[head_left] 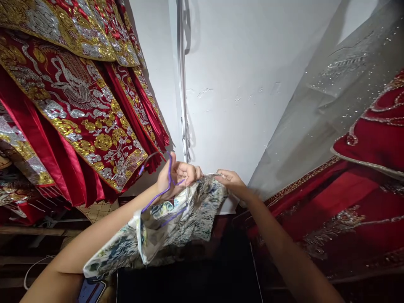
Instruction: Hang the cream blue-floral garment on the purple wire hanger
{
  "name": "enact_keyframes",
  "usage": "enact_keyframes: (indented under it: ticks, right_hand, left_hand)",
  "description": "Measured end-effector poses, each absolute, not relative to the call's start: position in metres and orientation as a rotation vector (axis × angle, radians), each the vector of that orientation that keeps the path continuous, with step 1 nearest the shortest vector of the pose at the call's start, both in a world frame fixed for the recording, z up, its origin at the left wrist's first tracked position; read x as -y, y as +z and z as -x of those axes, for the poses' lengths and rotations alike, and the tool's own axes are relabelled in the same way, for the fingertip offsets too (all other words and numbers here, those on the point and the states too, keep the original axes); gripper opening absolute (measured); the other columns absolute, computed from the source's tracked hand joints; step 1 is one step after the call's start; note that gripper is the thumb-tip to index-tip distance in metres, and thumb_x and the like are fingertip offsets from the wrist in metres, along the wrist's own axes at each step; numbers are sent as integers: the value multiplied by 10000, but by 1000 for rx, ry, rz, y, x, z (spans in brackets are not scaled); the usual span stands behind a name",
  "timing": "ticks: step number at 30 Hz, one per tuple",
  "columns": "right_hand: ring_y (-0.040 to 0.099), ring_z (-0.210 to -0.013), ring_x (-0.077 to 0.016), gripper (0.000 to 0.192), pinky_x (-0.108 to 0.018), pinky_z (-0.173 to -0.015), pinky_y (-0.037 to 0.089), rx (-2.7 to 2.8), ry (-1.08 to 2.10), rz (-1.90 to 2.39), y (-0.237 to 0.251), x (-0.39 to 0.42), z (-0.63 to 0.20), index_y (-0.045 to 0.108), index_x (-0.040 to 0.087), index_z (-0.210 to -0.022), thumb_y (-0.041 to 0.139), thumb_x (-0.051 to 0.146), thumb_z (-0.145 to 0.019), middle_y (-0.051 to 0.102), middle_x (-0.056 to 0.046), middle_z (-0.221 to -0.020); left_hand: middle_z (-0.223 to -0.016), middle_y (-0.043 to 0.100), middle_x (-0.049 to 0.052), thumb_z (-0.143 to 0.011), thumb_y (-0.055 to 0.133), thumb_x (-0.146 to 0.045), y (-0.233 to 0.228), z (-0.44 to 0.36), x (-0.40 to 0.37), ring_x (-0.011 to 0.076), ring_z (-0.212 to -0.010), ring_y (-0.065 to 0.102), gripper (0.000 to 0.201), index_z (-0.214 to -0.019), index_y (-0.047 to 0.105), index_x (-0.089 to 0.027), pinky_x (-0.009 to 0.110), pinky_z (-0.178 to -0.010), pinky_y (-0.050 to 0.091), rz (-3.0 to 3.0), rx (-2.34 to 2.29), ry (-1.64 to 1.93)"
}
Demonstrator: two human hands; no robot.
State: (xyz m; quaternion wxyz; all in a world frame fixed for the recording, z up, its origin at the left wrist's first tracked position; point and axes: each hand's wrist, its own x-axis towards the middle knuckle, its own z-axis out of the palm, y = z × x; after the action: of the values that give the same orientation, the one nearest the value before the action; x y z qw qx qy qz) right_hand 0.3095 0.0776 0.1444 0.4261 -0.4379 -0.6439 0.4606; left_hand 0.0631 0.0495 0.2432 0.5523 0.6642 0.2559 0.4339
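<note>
A thin pale fabric piece (200,214) with a blue, green and yellow pattern hangs in loose folds above my lap. My left hand (178,171) is closed on its upper edge, palm turned partly up. Around the raised left thumb runs a purple cord (169,172), which passes down over the wrist to the white-edged part of the fabric; its other end curls out to the left. To the right, my right hand (232,183) pinches the same upper edge between thumb and fingers. The edge is gathered between both hands. What lies inside the left fingertips is partly hidden.
Red garments with gold and silver embroidery (104,122) hang close on the left. A sheer sequined cloth (303,126) and a red beaded garment (341,214) hang on the right. Ahead is a white wall (233,84) with a vertical white strip (182,80).
</note>
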Motion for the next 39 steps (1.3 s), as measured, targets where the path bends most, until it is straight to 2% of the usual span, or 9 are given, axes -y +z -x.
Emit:
enact_keyframes:
  ticks: [3,5,8,11,16,23,29,35,39]
  right_hand:
    - [689,-723,-245,358,-346,-640,559,1392,1467,1062,156,-62,-327,640,196,-863,723,530,-763,703,-52,-784]
    - [712,-733,-272,388,-372,-632,578,1188,1393,1116,163,-55,-340,664,214,-957,763,512,-728,731,-77,-838]
    - [730,-763,-296,380,-379,-633,589,977,1089,1134,175,-56,-363,667,243,-972,766,511,-721,746,-98,-900]
    - [732,-835,-323,347,-395,-678,588,908,891,1079,189,-64,-381,660,248,-930,718,544,-758,747,-118,-898]
    - [724,-882,-302,392,-377,-699,591,820,714,978,205,-87,-364,602,248,-942,729,559,-739,741,-97,-894]
    - [730,-884,-280,457,-376,-702,607,1059,890,926,193,-92,-309,625,244,-948,661,662,-765,744,-52,-902]
    - [737,-847,-295,438,-377,-675,609,1026,1043,992,166,-75,-316,644,242,-991,665,629,-787,756,-49,-897]
    - [728,-867,-292,417,-378,-692,609,911,980,1087,146,-68,-319,636,238,-1004,626,615,-824,742,-59,-899]
    - [648,-1075,-257,444,-377,-875,556,810,621,1150,105,-51,-309,577,250,-1173,610,558,-854,663,-64,-1151]
  left_hand:
    - [-539,548,90,-823,116,-861,251,-41,-59,301,-857,644,825,-612,580,-214,474,-771,508,-1575,-679,1008]
    - [-849,707,124,-893,336,-735,254,-21,-66,313,-1012,653,644,-852,663,-182,470,-868,507,-1538,-706,1006]
    - [-1213,678,135,-891,543,-553,255,15,-74,330,-1141,623,469,-1149,650,-177,452,-938,498,-1517,-780,983]
    - [-1217,681,129,-894,537,-574,247,49,-78,327,-1133,632,488,-1170,649,-187,444,-907,526,-1459,-885,1099]
    - [-1336,609,165,-914,337,-704,208,66,-86,313,-1227,589,676,-1285,567,-188,472,-980,496,-1350,-894,1147]
    - [-1409,554,95,-815,692,-469,129,40,-87,243,-1315,516,571,-1304,487,-257,368,-1054,440,-1367,-1007,1452]
    - [-1266,664,99,-724,780,-430,71,24,-70,301,-1284,556,524,-1172,605,-222,434,-1108,422,-1089,-1109,1487]
    - [-1354,627,95,-699,840,-348,37,3,-37,317,-1335,517,593,-1240,619,-250,458,-1165,379,-862,-1034,1327]
    - [-1330,642,112,-744,817,-346,30,0,-13,319,-1293,557,592,-1288,610,-233,450,-1137,426,-694,-995,1293]
